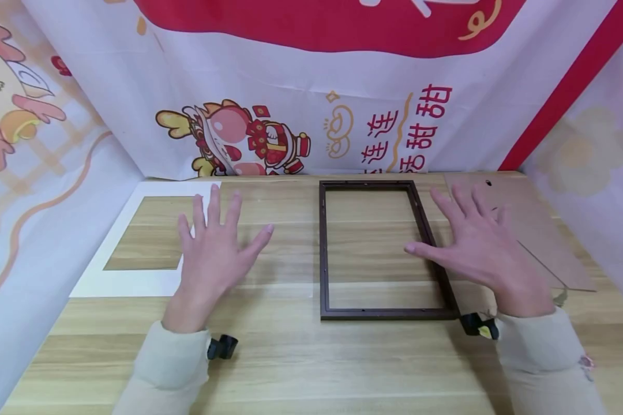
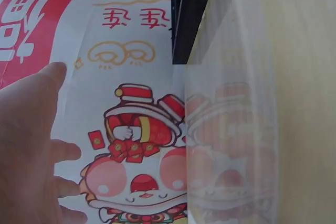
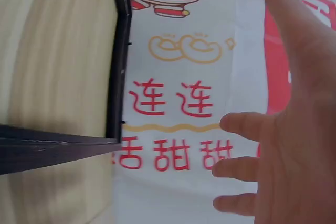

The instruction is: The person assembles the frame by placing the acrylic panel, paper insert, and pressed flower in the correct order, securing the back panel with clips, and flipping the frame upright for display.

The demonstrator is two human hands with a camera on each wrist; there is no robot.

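My left hand (image 1: 213,251) hovers with spread fingers over the right side of a white mat board (image 1: 119,283), which has a rectangular cutout. Spread the same way, my right hand (image 1: 480,245) is above the right side of a dark brown picture frame (image 1: 389,314) and holds nothing. The picture frame lies flat on the table, and wood grain shows through its opening. Under and beyond the right hand lies a brown backing board (image 1: 545,230), partly hidden by that hand and forearm. In the right wrist view, a corner of the picture frame (image 3: 118,77) appears left of the fingers.
A wooden table (image 1: 280,369) carries all the pieces. White printed cloth (image 1: 291,75) hangs behind it and along both sides. Near the right sleeve, a small green and yellow item (image 1: 560,297) sits partly hidden at the backing board's lower edge.
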